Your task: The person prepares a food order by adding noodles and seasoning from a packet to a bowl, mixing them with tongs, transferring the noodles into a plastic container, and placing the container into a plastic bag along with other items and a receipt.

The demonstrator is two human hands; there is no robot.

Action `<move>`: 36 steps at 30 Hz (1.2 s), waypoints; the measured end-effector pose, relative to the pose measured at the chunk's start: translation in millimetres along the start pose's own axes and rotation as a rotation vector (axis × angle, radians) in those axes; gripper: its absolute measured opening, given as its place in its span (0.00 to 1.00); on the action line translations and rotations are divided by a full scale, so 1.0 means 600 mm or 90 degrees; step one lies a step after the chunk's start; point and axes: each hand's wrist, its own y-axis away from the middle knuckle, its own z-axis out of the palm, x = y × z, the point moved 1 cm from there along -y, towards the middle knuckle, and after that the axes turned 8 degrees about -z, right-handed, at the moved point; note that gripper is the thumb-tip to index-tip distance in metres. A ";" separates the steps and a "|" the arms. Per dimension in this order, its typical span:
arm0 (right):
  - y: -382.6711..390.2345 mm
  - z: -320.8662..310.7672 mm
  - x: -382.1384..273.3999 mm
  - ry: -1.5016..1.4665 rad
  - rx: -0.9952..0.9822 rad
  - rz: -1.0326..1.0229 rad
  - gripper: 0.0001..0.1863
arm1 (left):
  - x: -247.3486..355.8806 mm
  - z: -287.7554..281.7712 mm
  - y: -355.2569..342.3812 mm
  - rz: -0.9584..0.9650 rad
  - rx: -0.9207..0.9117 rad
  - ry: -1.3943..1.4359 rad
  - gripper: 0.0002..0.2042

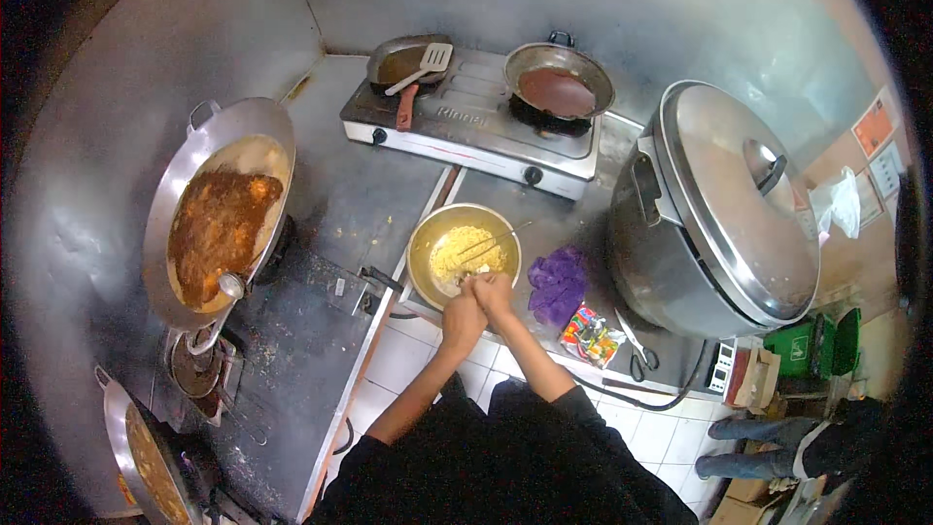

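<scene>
My left hand (465, 318) and my right hand (492, 296) meet above the near rim of a metal bowl (418, 262). Fingers of both are closed and pressed together. Something small and pale shows at the fingertips, too hidden to name. Inside the bowl lies a yellow, crumbly or shredded food (466, 249). A thin metal utensil (501, 237) leans in it, its end resting past the right rim. Just right of the bowl are a crumpled purple plastic bag (557, 286), a colourful printed packet (591, 335) and scissors (634, 342).
A two-burner stove (471, 141) behind holds a small pan with a slotted spatula (434, 58) and a pan of dark liquid (556, 90). Right stands a large lidded pot (646, 253). Left are a big wok (165, 224) of brown food and another wok (146, 457). A person (777, 447) is lower right.
</scene>
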 end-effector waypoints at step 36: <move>0.197 -0.355 0.149 0.149 0.124 -0.210 0.18 | 0.150 0.267 0.153 0.349 -0.148 0.118 0.08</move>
